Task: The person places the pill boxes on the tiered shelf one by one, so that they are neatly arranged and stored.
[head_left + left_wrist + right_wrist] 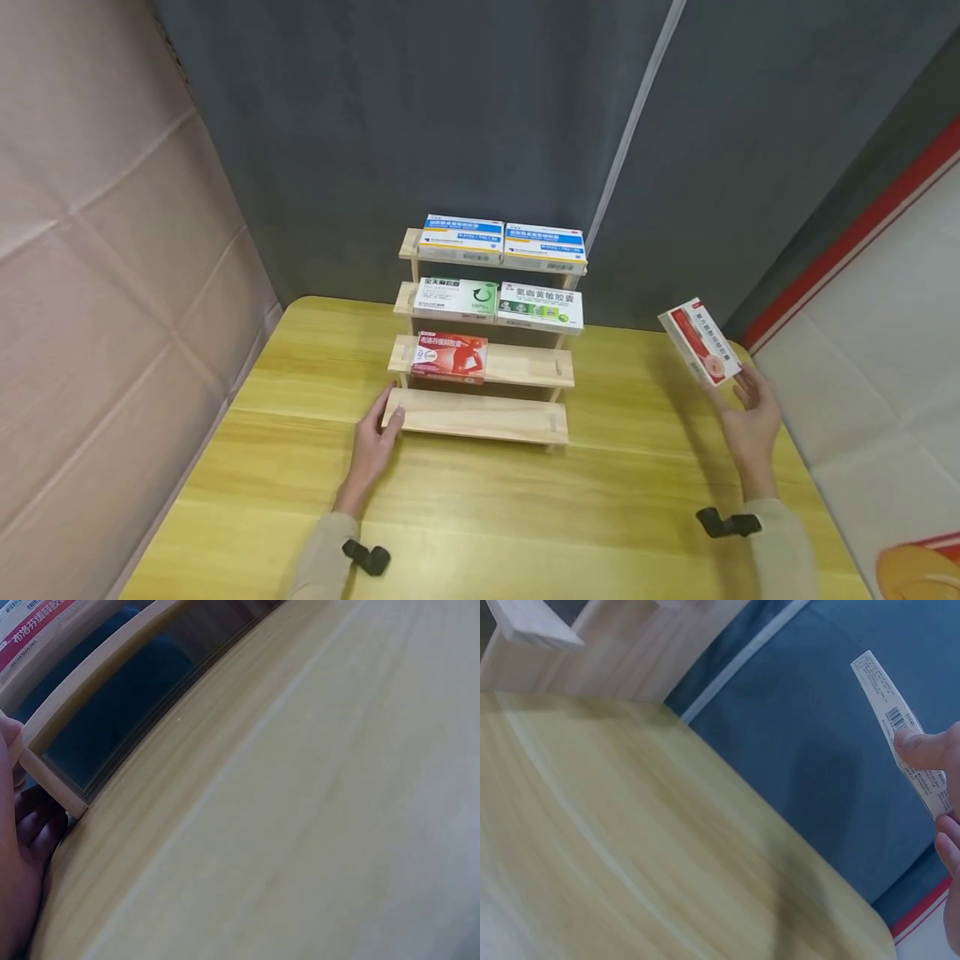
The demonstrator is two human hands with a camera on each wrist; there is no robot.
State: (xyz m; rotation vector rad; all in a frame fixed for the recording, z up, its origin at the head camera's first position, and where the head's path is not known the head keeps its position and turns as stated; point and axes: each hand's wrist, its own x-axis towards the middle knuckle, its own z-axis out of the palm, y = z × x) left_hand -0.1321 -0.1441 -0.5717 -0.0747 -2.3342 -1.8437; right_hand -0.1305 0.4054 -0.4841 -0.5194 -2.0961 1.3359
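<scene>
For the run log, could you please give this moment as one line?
left hand: rests on wooden tiered rack bottom step | right hand: holds red-and-white medicine box above yellow table

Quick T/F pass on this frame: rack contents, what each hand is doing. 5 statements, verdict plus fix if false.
1. The right hand holds a red and white box above the table. True.
2. The left hand grips a blue box. False: it rests against the left end of the bottom shelf of the wooden rack and holds no box.
3. The top shelf carries two blue and white boxes. True.
4. The bottom shelf is full of boxes. False: no box lies on it.
5. The third shelf down holds one red box, at its left. True.
</scene>
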